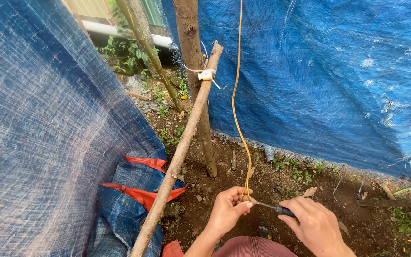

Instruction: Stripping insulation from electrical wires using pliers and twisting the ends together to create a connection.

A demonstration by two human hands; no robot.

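Cord [236, 102], yellow, is hanging down between the blue tarps [319, 81]; I'm pinching its lower end with my left hand [228, 209]. My right hand [314, 223] is gripping a dark-handled tool [274, 207], tip touching the cord. Leaning stick [181, 147] is crossing a post [197, 76] just beside.

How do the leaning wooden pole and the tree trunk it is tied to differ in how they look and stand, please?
The leaning pole slants from the lower left up to the tie, while the tree trunk stands nearly upright in the soil. The pole looks thinner and paler; the trunk is thicker and darker brown. The pole's top ends just above the white tie, whereas the trunk runs on out of view. Both are bare, rough wood, bound together at that tie.
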